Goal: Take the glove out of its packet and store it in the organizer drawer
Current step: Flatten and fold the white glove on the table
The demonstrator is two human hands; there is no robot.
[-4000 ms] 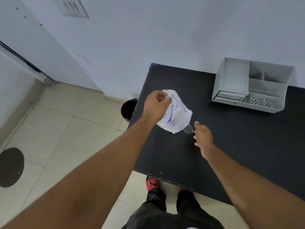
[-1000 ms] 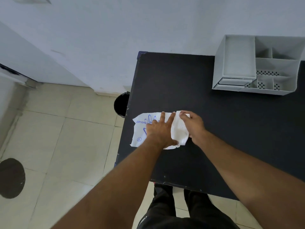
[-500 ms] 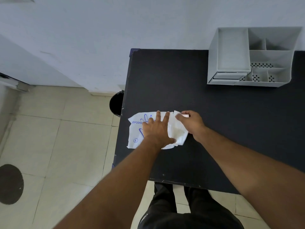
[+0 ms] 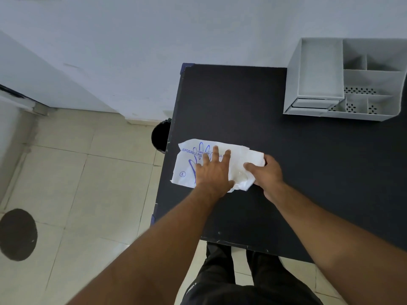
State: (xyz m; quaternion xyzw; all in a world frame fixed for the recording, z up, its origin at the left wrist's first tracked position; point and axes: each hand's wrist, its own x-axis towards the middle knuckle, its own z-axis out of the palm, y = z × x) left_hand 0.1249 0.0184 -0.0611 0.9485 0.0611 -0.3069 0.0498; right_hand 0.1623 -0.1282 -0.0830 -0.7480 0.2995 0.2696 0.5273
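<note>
A white glove packet (image 4: 187,166) with a blue hand print and lettering lies flat near the left edge of the black table (image 4: 297,172). My left hand (image 4: 213,170) presses down on its middle, palm flat and fingers spread. My right hand (image 4: 264,172) pinches the packet's crumpled right end between thumb and fingers. A bit of clear film shows at that end under my thumb; whether it is the glove I cannot tell. The grey organizer (image 4: 343,80) stands at the table's far right, its drawer (image 4: 312,104) at the lower left front looking pushed in.
A black bin (image 4: 160,135) sits on the tiled floor just left of the table. A dark round patch (image 4: 17,234) marks the floor at the far left. The wall runs behind the table. My legs stand at the table's near edge.
Four seconds ago my left hand held the packet up in the air; it now lies on the table. Over the last second the right end has been spread further right and my left hand stays pressed on it.
</note>
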